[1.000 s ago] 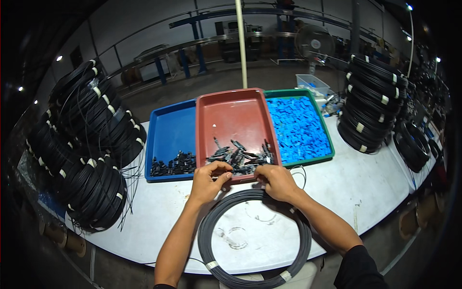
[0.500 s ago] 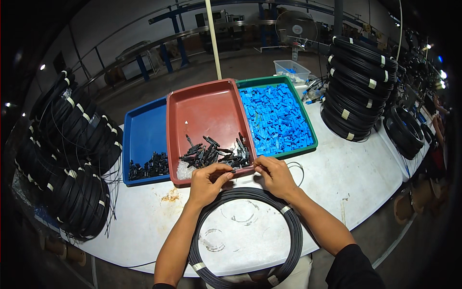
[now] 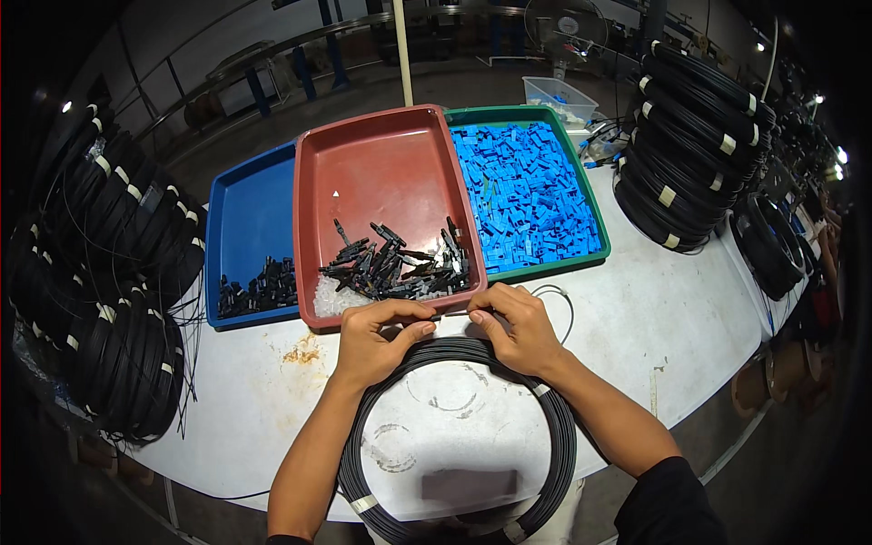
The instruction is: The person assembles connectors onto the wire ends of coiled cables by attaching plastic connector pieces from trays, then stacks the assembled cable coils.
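A large coil of black cable (image 3: 561, 434), bound with white tape, lies at the table's front edge below both hands. Above its far rim my left hand (image 3: 381, 341) is closed in a pinch; a tiny dark piece seems to be at its fingertips, too small to name. My right hand (image 3: 518, 331) faces it, a short gap away, thumb and forefinger pinched. A loose loop of thin cable (image 3: 572, 313) curves from the coil behind the right hand, which appears to grip its end. Just beyond the fingers, a red tray (image 3: 386, 163) holds black connector parts (image 3: 395, 259) and clear small pieces (image 3: 336, 298).
A blue tray (image 3: 250, 195) with small black parts stands left, a green tray (image 3: 595, 218) full of blue clips (image 3: 527, 200) right. Stacked cable coils flank the table, at left (image 3: 132, 354) and right (image 3: 695, 150). A clear bin (image 3: 559, 98) sits at the back.
The view has shifted, so the trays sit higher and further left. My hands have drawn slightly apart, and a dark shadow shows inside the coil.
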The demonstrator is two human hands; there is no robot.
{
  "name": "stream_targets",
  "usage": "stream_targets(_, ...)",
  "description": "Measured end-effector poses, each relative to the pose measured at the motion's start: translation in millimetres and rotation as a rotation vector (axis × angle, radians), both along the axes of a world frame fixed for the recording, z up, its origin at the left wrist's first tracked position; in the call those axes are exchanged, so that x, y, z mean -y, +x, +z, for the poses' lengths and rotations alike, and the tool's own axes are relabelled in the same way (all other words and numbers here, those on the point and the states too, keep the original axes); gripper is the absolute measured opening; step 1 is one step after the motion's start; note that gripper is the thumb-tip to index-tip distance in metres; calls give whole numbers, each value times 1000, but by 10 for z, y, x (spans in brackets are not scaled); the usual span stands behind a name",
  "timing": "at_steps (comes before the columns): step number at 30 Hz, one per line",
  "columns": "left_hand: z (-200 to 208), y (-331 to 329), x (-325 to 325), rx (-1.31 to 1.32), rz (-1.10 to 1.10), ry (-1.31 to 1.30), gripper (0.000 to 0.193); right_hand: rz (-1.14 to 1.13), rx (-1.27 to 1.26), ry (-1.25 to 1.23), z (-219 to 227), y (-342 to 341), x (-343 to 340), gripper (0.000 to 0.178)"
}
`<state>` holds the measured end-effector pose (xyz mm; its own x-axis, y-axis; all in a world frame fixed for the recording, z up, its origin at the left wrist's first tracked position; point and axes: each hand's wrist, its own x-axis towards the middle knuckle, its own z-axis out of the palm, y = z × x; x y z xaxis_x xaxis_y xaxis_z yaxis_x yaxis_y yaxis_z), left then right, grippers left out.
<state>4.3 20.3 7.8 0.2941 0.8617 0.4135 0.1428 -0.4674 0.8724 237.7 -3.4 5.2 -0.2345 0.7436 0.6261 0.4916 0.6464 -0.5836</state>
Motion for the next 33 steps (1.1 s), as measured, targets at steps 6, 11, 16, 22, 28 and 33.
stream_targets(6, 22, 4, 3, -52, 11, 103, 13, 14, 23, 6, 14, -9, 17, 2)
stream_targets(11, 32, -7, -4, -132, 13, 199, 13, -1, 123, 143, 57, -6, 23, 4)
stream_targets(16, 71, 0, 17, -129, -8, 170, 13, 4, 145, 165, 53, -1, 37, 5)
stream_targets(22, 92, 13, 40, -118, -74, 184, 13, 26, 102, 113, 10, -1, 23, 6)
stream_targets(28, 107, 49, 80, -160, -82, 245, 15, 72, 121, 108, 29, -29, 49, 7)
stream_targets(33, 71, 30, 53, -167, -87, 261, 17, 90, 75, 80, 62, -62, 66, 10)
